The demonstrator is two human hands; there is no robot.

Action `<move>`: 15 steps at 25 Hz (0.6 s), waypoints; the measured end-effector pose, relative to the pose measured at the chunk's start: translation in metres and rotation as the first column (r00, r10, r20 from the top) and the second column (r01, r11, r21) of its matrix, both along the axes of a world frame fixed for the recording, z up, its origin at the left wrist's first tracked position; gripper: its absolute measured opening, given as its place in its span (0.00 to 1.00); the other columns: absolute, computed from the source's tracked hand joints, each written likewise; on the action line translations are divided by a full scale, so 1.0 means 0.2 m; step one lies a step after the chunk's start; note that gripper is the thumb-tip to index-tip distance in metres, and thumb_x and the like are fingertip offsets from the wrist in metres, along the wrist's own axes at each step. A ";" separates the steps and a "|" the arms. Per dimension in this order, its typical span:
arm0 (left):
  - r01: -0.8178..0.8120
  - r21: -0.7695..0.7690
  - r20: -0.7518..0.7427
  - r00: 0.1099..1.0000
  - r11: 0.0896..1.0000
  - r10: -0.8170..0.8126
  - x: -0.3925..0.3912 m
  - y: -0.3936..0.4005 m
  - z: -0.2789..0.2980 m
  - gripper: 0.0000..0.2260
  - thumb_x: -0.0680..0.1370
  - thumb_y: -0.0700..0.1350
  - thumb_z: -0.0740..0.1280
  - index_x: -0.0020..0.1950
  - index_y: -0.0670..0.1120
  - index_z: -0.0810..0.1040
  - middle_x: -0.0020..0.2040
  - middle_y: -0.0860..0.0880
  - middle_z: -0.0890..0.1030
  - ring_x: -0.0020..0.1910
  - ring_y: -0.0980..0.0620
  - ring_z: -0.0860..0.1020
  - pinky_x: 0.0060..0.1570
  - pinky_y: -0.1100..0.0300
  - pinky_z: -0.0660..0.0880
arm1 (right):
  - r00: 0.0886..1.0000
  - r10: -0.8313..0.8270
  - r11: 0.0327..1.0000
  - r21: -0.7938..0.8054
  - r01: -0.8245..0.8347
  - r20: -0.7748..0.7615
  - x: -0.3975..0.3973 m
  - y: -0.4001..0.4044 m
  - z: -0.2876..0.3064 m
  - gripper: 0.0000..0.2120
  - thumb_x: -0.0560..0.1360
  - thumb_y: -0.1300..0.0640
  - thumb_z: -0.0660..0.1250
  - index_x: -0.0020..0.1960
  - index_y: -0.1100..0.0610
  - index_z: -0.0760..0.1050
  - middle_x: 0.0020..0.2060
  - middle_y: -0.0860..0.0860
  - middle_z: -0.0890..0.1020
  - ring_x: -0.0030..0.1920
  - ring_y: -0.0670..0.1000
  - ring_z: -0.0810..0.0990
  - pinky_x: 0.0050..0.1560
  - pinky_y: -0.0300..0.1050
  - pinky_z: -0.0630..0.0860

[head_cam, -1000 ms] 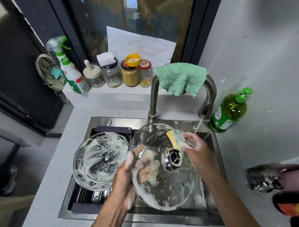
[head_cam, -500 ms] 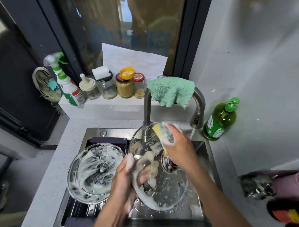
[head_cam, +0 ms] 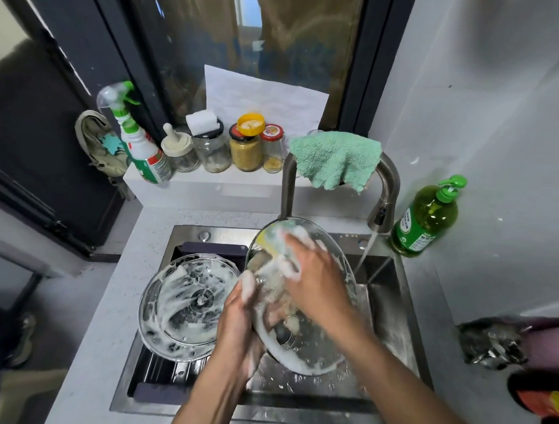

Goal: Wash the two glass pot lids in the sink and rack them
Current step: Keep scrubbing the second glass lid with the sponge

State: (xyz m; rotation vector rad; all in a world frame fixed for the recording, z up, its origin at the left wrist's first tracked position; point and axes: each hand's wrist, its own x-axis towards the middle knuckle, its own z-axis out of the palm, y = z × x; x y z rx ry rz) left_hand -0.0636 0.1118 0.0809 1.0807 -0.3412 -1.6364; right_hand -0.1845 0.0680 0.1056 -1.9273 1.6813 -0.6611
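Note:
A soapy glass pot lid (head_cam: pixel 310 351) is tilted up over the steel sink (head_cam: pixel 392 316). My left hand (head_cam: pixel 244 322) grips its left rim, fingers showing through the glass. My right hand (head_cam: pixel 313 277) holds a yellow sponge (head_cam: pixel 275 239) against the lid's upper left part. The other glass lid (head_cam: pixel 184 307), streaked with foam, lies knob down on the dark rack (head_cam: pixel 168 377) across the sink's left half.
The faucet (head_cam: pixel 384 197) runs a thin stream into the sink's right side, a green cloth (head_cam: pixel 335 161) draped over it. A green soap bottle (head_cam: pixel 427 218) stands at the right. A spray bottle (head_cam: pixel 140 148) and several jars (head_cam: pixel 246 146) line the ledge behind.
My right hand has swept the sponge from right of the lid's knob up and left to the lid's upper left edge. The lid has tilted more upright.

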 end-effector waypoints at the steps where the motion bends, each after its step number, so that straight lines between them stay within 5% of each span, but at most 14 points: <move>1: 0.003 -0.004 -0.005 1.000 1.000 -0.003 0.01 0.00 0.00 0.16 0.81 0.51 0.62 0.66 0.50 0.79 0.55 0.43 0.86 0.46 0.42 0.85 0.44 0.48 0.83 | 0.996 -0.086 0.996 0.007 0.086 0.006 -0.03 -0.02 -0.02 0.36 0.74 0.65 0.69 0.78 0.50 0.61 0.67 0.54 0.74 0.61 0.54 0.74 0.59 0.38 0.72; 4: -0.036 0.030 -0.034 0.999 0.999 0.037 0.03 -0.02 0.00 0.16 0.79 0.51 0.64 0.65 0.49 0.80 0.54 0.43 0.86 0.42 0.42 0.84 0.37 0.52 0.82 | 0.995 0.067 0.998 0.003 -0.066 -0.068 -0.01 -0.04 -0.02 0.35 0.75 0.63 0.69 0.79 0.49 0.61 0.67 0.55 0.74 0.66 0.56 0.71 0.63 0.47 0.75; 6: -0.062 0.061 -0.026 0.998 0.996 0.064 0.03 -0.03 0.00 0.19 0.77 0.51 0.65 0.66 0.47 0.79 0.56 0.41 0.85 0.45 0.40 0.84 0.42 0.49 0.83 | 1.000 -0.001 1.000 -0.010 0.001 -0.009 0.03 -0.06 -0.01 0.34 0.75 0.64 0.68 0.78 0.49 0.63 0.65 0.54 0.75 0.62 0.55 0.74 0.59 0.48 0.79; 8: -0.069 0.041 -0.025 0.997 0.997 0.070 0.02 -0.03 0.01 0.15 0.80 0.49 0.64 0.64 0.47 0.81 0.56 0.40 0.85 0.43 0.43 0.85 0.38 0.51 0.84 | 0.998 -0.066 0.993 -0.096 0.066 0.008 0.07 -0.03 0.00 0.32 0.75 0.63 0.69 0.77 0.51 0.64 0.64 0.55 0.75 0.60 0.55 0.74 0.59 0.49 0.78; 10: -0.085 0.042 -0.041 0.995 0.996 0.086 0.04 -0.03 0.01 0.14 0.79 0.49 0.64 0.58 0.44 0.84 0.57 0.35 0.83 0.46 0.42 0.85 0.41 0.51 0.84 | 0.999 0.047 0.975 -0.215 -0.050 -0.020 0.11 0.13 -0.04 0.28 0.74 0.62 0.70 0.73 0.53 0.69 0.64 0.56 0.76 0.60 0.56 0.75 0.62 0.51 0.76; 12: -0.089 0.058 -0.132 0.987 0.994 0.096 0.07 -0.02 -0.01 0.16 0.82 0.52 0.61 0.61 0.44 0.81 0.59 0.34 0.82 0.54 0.39 0.83 0.50 0.45 0.83 | 0.993 0.084 0.970 -0.234 -0.063 0.079 0.08 0.34 -0.13 0.29 0.71 0.64 0.74 0.70 0.53 0.71 0.66 0.55 0.76 0.61 0.51 0.75 0.63 0.43 0.73; 15: -0.126 0.118 -0.212 0.966 0.985 0.149 0.12 -0.01 -0.03 0.17 0.86 0.52 0.55 0.70 0.47 0.72 0.58 0.37 0.84 0.55 0.39 0.84 0.49 0.42 0.82 | 0.988 0.020 0.963 -0.268 0.021 0.151 -0.14 0.47 -0.26 0.34 0.67 0.71 0.74 0.69 0.52 0.71 0.67 0.57 0.75 0.63 0.45 0.71 0.61 0.32 0.74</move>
